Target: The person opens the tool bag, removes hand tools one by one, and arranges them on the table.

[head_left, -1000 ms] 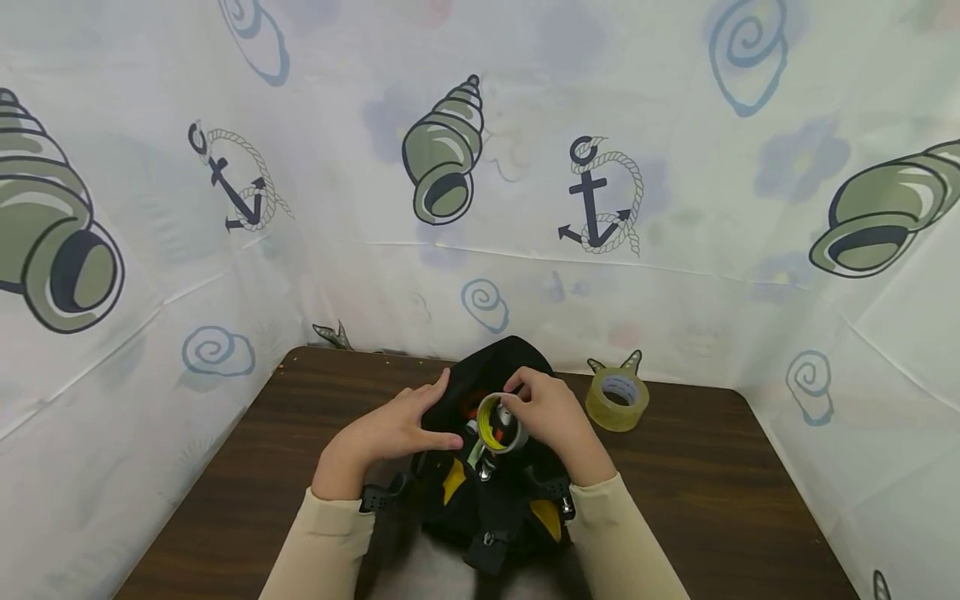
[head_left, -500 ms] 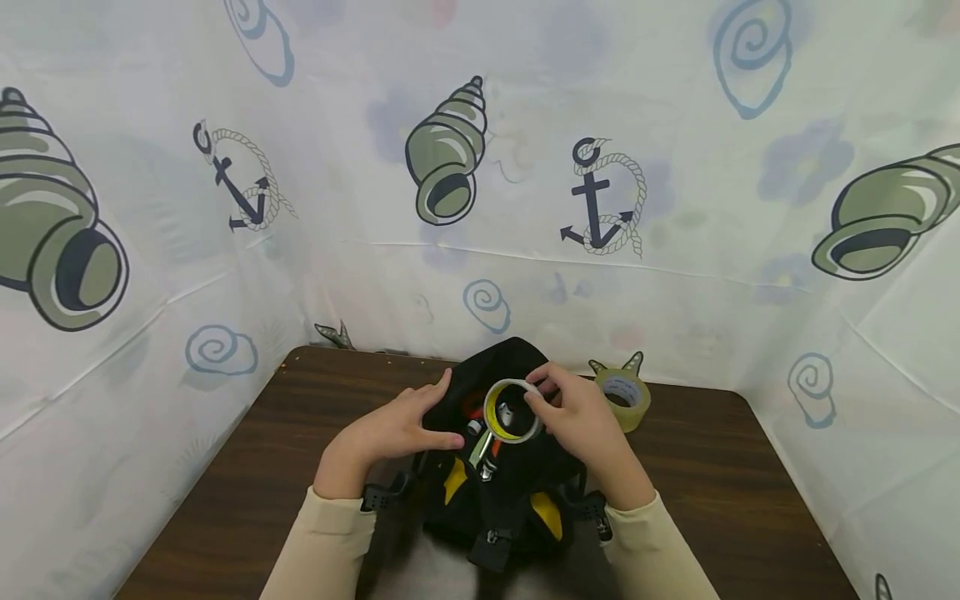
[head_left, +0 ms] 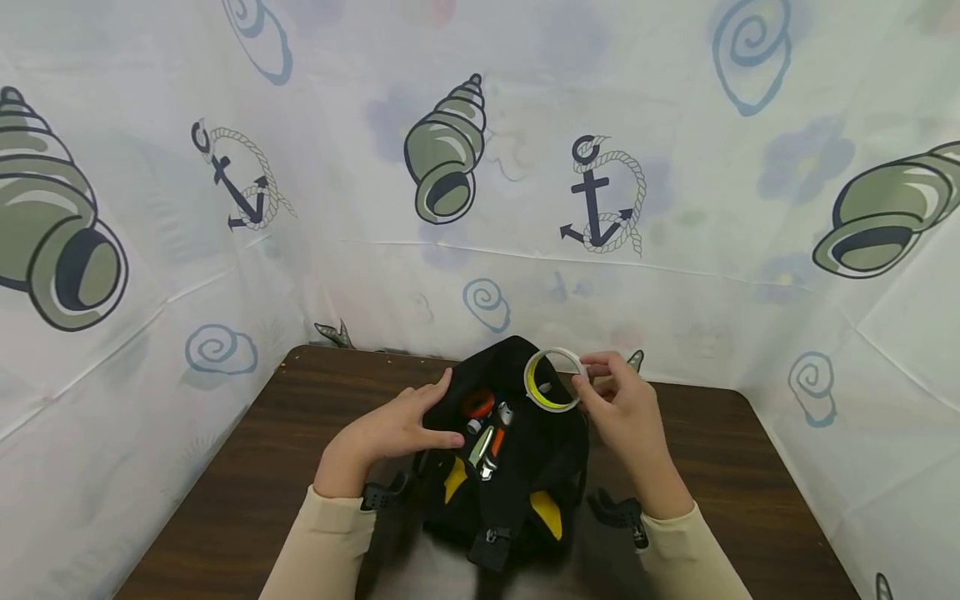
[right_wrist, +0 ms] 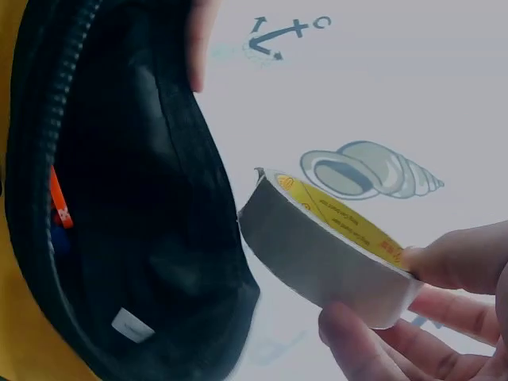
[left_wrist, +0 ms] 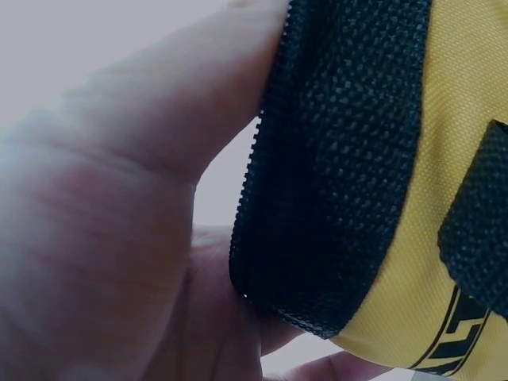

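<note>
My right hand [head_left: 626, 404] pinches a roll of grey tape [head_left: 533, 383] with a yellow core, thumb at the core and fingers outside. The roll hangs just above the right side of a black and yellow bag [head_left: 517, 500]. In the right wrist view the roll of tape [right_wrist: 325, 262] is beside the bag's black lining [right_wrist: 151, 182]. My left hand [head_left: 390, 429] holds the bag's left edge between thumb and fingers; the left wrist view shows the zipper edge [left_wrist: 246, 206] there. Inside lie a red ring-shaped thing [head_left: 477, 404], an orange tool [head_left: 497, 442] and a green-handled tool [head_left: 482, 446].
The bag stands on a dark brown wooden table [head_left: 735, 483]. A white cloth wall [head_left: 525, 275] printed with shells and anchors rises at the table's back and sides. Black straps [head_left: 386, 492] circle both wrists.
My right hand has lifted the roll of tape out of the bag, up and to the right. It now hides the clear tape roll behind it. The left hand stays put.
</note>
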The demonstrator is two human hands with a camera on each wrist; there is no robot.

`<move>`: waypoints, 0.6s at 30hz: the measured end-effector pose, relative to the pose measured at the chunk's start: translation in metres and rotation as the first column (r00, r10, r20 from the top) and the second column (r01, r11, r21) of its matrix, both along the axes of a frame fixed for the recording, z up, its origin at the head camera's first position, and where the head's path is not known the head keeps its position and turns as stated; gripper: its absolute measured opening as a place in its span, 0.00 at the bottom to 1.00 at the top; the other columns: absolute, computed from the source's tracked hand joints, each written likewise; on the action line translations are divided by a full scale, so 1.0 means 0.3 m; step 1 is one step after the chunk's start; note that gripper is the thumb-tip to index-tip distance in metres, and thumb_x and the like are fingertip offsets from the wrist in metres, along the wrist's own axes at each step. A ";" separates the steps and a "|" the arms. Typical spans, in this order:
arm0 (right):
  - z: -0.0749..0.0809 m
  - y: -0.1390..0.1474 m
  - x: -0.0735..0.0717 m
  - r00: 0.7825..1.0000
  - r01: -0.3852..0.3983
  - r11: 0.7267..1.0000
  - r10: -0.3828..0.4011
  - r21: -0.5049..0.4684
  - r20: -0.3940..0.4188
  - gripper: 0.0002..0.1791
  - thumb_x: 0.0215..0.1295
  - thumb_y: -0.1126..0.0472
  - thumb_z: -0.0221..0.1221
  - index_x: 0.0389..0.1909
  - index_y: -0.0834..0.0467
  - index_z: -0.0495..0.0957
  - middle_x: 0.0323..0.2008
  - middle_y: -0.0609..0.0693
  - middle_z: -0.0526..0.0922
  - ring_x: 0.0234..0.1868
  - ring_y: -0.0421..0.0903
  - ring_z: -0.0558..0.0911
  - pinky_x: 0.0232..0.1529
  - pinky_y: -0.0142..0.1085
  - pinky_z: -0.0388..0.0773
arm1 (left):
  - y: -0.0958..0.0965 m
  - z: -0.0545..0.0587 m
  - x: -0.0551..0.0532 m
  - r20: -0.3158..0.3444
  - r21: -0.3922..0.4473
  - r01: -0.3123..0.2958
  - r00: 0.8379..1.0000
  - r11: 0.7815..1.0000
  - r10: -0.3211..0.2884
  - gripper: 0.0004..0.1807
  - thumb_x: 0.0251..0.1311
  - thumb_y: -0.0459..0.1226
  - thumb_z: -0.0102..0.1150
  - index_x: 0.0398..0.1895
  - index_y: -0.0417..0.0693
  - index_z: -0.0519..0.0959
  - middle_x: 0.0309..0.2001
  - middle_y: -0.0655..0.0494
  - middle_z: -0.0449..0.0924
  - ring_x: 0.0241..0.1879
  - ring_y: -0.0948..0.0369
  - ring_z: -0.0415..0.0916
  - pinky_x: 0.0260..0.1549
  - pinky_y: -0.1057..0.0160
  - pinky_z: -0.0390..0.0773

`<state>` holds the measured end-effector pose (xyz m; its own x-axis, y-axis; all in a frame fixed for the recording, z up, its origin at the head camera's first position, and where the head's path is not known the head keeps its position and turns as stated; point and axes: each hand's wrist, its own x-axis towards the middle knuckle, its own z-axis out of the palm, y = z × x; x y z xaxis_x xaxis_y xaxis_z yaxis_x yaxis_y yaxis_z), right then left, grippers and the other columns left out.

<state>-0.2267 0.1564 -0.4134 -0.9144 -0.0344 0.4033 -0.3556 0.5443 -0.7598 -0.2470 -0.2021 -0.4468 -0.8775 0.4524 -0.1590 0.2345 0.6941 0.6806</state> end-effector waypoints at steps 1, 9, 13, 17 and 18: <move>0.003 0.009 0.003 1.000 0.011 1.000 -0.011 -0.002 -0.001 0.17 0.78 0.55 0.68 0.62 0.51 0.82 0.51 0.55 0.89 0.36 0.45 0.90 0.36 0.29 0.86 | 0.001 0.000 0.000 0.000 -0.001 0.000 1.000 1.000 0.000 0.65 0.65 0.67 0.70 0.92 0.62 0.40 0.90 0.48 0.49 0.88 0.34 0.38 0.80 0.24 0.51; 0.018 0.092 -0.007 0.992 0.089 0.992 -0.096 -0.089 -0.086 0.16 0.77 0.57 0.68 0.61 0.52 0.83 0.49 0.53 0.89 0.34 0.36 0.89 0.36 0.26 0.86 | 0.012 0.006 -0.010 0.001 0.009 0.003 1.000 1.000 -0.003 0.65 0.65 0.67 0.70 0.92 0.62 0.39 0.90 0.48 0.48 0.88 0.33 0.37 0.79 0.22 0.51; 0.008 0.151 -0.009 0.982 0.161 0.979 -0.172 -0.129 -0.081 0.17 0.77 0.55 0.69 0.62 0.52 0.83 0.49 0.52 0.89 0.34 0.34 0.89 0.32 0.25 0.84 | 0.021 0.007 -0.012 -0.002 0.014 0.007 1.000 1.000 -0.007 0.64 0.65 0.67 0.70 0.92 0.62 0.40 0.90 0.48 0.49 0.88 0.33 0.39 0.79 0.22 0.51; -0.016 0.204 -0.001 0.973 0.213 0.962 -0.225 -0.169 -0.057 0.18 0.77 0.54 0.69 0.63 0.51 0.82 0.50 0.52 0.88 0.33 0.33 0.88 0.30 0.25 0.82 | 0.015 0.005 -0.006 0.002 0.000 0.001 1.000 1.000 -0.001 0.64 0.65 0.67 0.70 0.92 0.63 0.39 0.90 0.47 0.48 0.89 0.34 0.38 0.79 0.22 0.51; -0.023 0.217 -0.001 0.970 0.225 0.958 -0.238 -0.176 -0.056 0.18 0.77 0.55 0.69 0.64 0.51 0.82 0.50 0.52 0.87 0.34 0.33 0.89 0.30 0.25 0.82 | 0.013 0.005 -0.005 0.003 -0.005 -0.001 1.000 1.000 0.001 0.64 0.65 0.68 0.69 0.92 0.63 0.39 0.90 0.48 0.47 0.89 0.35 0.38 0.79 0.23 0.51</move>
<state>-0.2269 0.2216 -0.4204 -0.8558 0.2485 0.4537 -0.2950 0.4861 -0.8226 -0.2485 -0.1982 -0.4453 -0.8773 0.4510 -0.1641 0.2317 0.6975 0.6781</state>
